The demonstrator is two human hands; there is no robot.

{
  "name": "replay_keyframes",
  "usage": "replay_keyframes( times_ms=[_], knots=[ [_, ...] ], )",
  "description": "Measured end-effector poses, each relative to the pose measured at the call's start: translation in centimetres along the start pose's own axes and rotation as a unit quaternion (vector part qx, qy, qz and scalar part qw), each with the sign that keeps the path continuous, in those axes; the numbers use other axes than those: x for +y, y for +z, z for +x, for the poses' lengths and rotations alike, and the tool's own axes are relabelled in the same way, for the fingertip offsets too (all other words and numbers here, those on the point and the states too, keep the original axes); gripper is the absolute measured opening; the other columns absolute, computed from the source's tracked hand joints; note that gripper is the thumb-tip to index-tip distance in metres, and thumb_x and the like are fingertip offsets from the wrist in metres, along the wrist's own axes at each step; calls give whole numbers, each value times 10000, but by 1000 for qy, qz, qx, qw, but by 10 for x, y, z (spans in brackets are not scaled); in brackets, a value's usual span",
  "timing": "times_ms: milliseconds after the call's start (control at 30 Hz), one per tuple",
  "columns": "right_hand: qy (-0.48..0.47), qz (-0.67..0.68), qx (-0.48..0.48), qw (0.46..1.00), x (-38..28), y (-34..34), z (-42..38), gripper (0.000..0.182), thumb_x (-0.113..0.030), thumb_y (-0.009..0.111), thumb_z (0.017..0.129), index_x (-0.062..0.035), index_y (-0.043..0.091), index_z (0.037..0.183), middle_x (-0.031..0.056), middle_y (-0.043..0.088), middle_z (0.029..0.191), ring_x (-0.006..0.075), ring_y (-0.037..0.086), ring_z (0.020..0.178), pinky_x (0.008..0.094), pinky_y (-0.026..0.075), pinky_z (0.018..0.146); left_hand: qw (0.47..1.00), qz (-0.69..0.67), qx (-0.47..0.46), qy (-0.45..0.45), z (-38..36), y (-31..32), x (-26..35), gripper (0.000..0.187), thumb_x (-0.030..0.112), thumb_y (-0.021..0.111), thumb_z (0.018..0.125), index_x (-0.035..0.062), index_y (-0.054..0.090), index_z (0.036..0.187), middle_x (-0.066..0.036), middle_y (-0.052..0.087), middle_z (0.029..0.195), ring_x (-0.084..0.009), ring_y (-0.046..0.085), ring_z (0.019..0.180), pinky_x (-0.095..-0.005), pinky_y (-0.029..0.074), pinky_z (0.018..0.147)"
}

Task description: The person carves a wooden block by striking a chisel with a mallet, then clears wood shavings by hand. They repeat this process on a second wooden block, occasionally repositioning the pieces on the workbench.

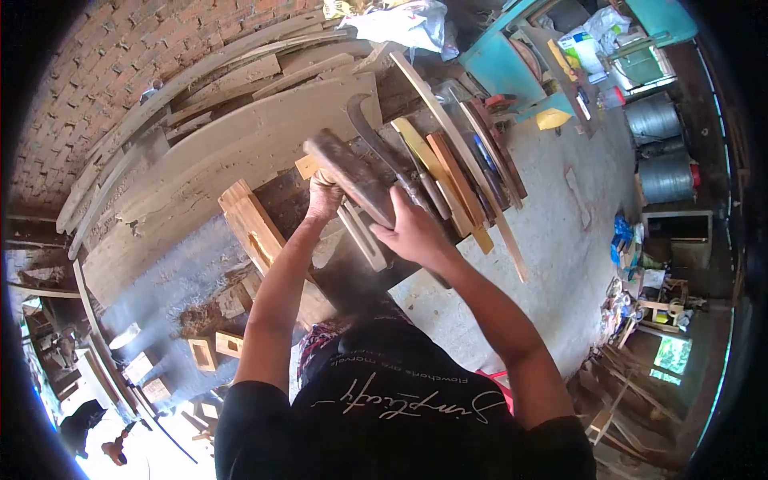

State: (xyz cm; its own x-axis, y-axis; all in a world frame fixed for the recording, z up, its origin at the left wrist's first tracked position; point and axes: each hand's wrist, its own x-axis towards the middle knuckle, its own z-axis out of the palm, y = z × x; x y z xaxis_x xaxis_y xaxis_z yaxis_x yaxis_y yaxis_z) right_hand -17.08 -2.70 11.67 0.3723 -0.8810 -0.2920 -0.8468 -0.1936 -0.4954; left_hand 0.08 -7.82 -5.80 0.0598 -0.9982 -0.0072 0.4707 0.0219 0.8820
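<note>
A thick dark wooden piece (pixel 350 174) is held slantwise between my two hands above the workbench. My right hand (pixel 416 232) is closed round its lower right end. Near its upper left end is my left hand (pixel 323 198), its fingers curled and partly hidden by the wood, so what they grip is unclear. Just right of the piece lies a curved sickle-like blade (pixel 370 132). Below my hands is a pale slotted wooden strip (pixel 362 238). To the left rests a wooden block (pixel 253 220) with a hole cut in it.
Long wooden strips and tools (pixel 456 180) lie side by side on the right. Large boards (pixel 240 128) lean by the brick wall (pixel 120 80). Small framed blocks (pixel 202 354) sit at the lower left. Metal drums (pixel 666 176) stand beyond the concrete floor (pixel 552 232).
</note>
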Motion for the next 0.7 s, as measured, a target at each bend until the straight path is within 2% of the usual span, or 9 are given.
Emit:
replay_keyframes(
  times_ms=[67,167,267,367,400,500,600,667,700],
  knots=[
    [-53,-33,79,995,10,6,6,683,-300,687,835,66,361,1311,332,609,1023,421,660,874,442,547,737,1000,-13,13,-8,12,-9,-12,172,18,706,833,60,643,988,3,701,913,-68,638,829,-259,538,764],
    [-98,26,159,982,-31,-24,-7,664,-306,706,834,79,408,1286,304,626,987,412,664,854,447,544,733,989,136,9,51,5,-2,-6,207,54,721,833,78,633,1019,13,687,941,-61,620,842,-257,528,767],
    [-144,113,215,959,-57,-48,-8,648,-267,706,839,89,399,1286,315,605,1039,386,668,872,407,554,691,999,-14,33,-20,9,-17,-34,220,74,725,837,91,634,1037,17,680,943,-65,613,834,-252,523,766],
    [-123,29,187,974,-28,-22,-6,644,-246,691,849,93,375,1296,313,608,1050,396,667,863,401,556,686,998,53,30,16,2,-1,-5,186,39,710,843,86,630,1003,38,658,892,-58,598,807,-237,521,755],
    [-77,-37,78,993,-5,-7,-3,635,-239,675,858,92,362,1300,314,605,1072,399,666,869,412,555,703,998,-51,-24,12,0,-6,-9,176,9,698,846,83,631,990,46,653,882,-48,587,793,-227,517,749],
    [-57,-81,99,990,3,-10,1,622,-263,679,859,90,390,1283,312,609,1079,384,671,878,419,556,732,997,-57,50,27,6,4,6,138,-7,689,852,82,639,944,60,636,835,-38,587,779,-224,513,742],
    [-44,65,98,992,-52,-55,-16,615,-286,689,857,75,409,1270,277,630,997,374,673,829,418,555,728,997,46,9,58,2,-7,-12,119,14,700,852,96,635,908,67,627,815,-27,564,743,-220,501,708],
    [-162,83,240,953,-60,-52,-14,566,-280,684,861,59,419,1229,259,620,927,375,670,806,411,553,688,986,159,45,29,7,-8,-15,143,47,728,840,112,615,899,65,620,821,-32,525,706,-220,476,656],
    [-161,83,241,954,-60,-47,-13,566,-280,684,861,59,419,1229,259,620,927,375,670,806,411,553,688,986,159,43,28,7,-9,-15,143,47,728,840,112,615,899,65,620,821,-32,525,706,-220,476,656]
  ],
)
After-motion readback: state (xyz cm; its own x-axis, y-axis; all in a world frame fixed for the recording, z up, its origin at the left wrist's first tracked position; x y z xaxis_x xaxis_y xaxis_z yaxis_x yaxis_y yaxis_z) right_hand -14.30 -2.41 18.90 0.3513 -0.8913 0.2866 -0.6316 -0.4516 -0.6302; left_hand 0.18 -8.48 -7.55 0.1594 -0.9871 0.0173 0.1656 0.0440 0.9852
